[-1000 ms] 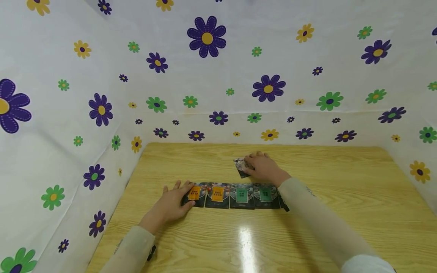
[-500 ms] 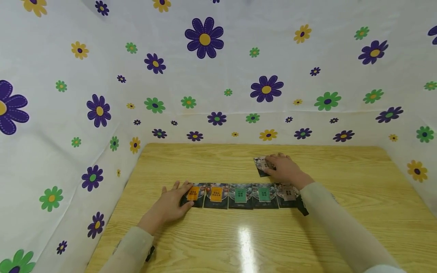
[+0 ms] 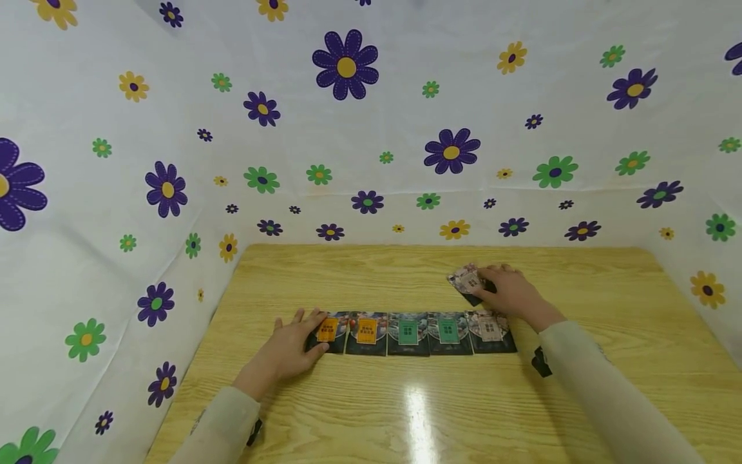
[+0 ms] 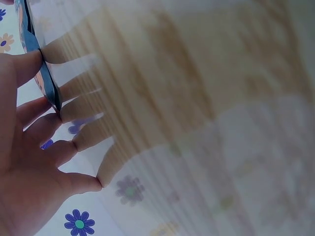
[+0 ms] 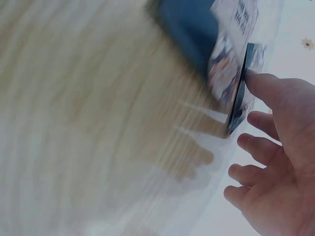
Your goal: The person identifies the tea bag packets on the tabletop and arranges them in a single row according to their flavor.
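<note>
Several flat, dark packets lie side by side in a row: two with orange labels, two with green, and a pinkish-brown one (image 3: pixel 491 332) at the right end. My left hand (image 3: pixel 292 345) rests with fingers spread at the leftmost orange-labelled packet (image 3: pixel 332 332), whose left edge it covers. In the left wrist view, thumb and fingertips touch the packet's edge (image 4: pixel 47 83). Behind the row's right end, my right hand (image 3: pixel 513 293) holds another packet with a pinkish label (image 3: pixel 466 281), turned at an angle, between thumb and fingers. In the right wrist view this packet (image 5: pixel 240 93) appears nearly edge-on.
The glossy wood-grain table (image 3: pixel 348 406) reflects a bright light near its front middle. White cloth with printed flowers (image 3: pixel 394 116) rises behind the table and at both sides. A black strap piece (image 3: pixel 542 362) hangs below my right wrist.
My right hand has moved right along the back with its packet, which has turned to a steeper angle. The pinkish-brown packet at the row's end has come into view. My left hand stays put.
</note>
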A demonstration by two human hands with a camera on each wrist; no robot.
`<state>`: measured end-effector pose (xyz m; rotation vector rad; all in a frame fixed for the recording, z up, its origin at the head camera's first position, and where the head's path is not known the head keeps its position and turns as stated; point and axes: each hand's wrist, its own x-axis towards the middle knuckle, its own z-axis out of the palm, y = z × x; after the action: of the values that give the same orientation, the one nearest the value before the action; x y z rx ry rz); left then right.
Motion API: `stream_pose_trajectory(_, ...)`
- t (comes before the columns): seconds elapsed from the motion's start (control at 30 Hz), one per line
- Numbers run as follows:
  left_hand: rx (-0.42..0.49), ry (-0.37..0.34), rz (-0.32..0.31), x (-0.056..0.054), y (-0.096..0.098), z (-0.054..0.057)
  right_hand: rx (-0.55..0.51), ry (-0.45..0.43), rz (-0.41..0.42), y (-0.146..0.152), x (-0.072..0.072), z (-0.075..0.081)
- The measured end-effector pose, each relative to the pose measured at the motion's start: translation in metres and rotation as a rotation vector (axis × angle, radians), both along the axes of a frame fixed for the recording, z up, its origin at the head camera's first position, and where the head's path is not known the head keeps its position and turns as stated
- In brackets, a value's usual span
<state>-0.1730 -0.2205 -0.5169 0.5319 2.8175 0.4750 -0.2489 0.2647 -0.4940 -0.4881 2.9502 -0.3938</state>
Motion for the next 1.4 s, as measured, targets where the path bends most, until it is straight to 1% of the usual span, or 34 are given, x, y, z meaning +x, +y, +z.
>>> stream_pose_trajectory(0.13,-0.004,-0.006,0.003,0.000,-0.001,-0.001,0.017,-0.005,-0.026,0.010,0.002,-0.002)
stream_pose_trajectory(0.27,0.001,0.003,-0.001,0.000,-0.001,-0.001,0.016,-0.001,-0.026,0.018,0.007,-0.001)
stream_pose_trajectory(0.33,0.003,0.009,-0.002,0.000,-0.001,-0.001,0.007,0.016,-0.005,0.019,0.008,0.000)
stream_pose_trajectory(0.43,0.007,0.011,0.001,0.000,0.000,-0.001,-0.010,0.042,0.066,0.018,0.008,0.001)
stream_pose_trajectory(0.53,0.009,0.010,-0.005,0.001,0.000,0.000,-0.012,0.044,0.128,0.014,0.007,0.002)
stream_pose_trajectory(0.6,0.006,0.003,-0.008,0.001,0.000,-0.001,-0.020,0.039,0.142,0.012,0.007,0.002)
stream_pose_trajectory(0.73,0.004,0.000,-0.013,0.002,0.000,-0.001,-0.038,0.039,0.114,0.013,0.008,0.001)
stream_pose_trajectory(1.1,0.009,0.016,-0.007,0.002,0.000,0.001,-0.029,0.010,-0.025,0.037,0.013,-0.005)
stream_pose_trajectory(1.2,0.010,0.018,-0.009,0.002,0.000,0.000,-0.041,0.009,-0.042,0.042,0.015,-0.005)
stream_pose_trajectory(1.23,0.011,0.019,-0.009,0.002,0.000,0.000,-0.046,0.014,-0.033,0.043,0.016,-0.006)
stream_pose_trajectory(1.3,0.012,0.020,-0.009,0.002,0.000,-0.001,-0.053,0.039,0.010,0.044,0.017,-0.006)
stream_pose_trajectory(1.4,0.012,0.023,-0.009,0.002,0.000,-0.001,-0.036,0.060,0.078,0.044,0.016,-0.007)
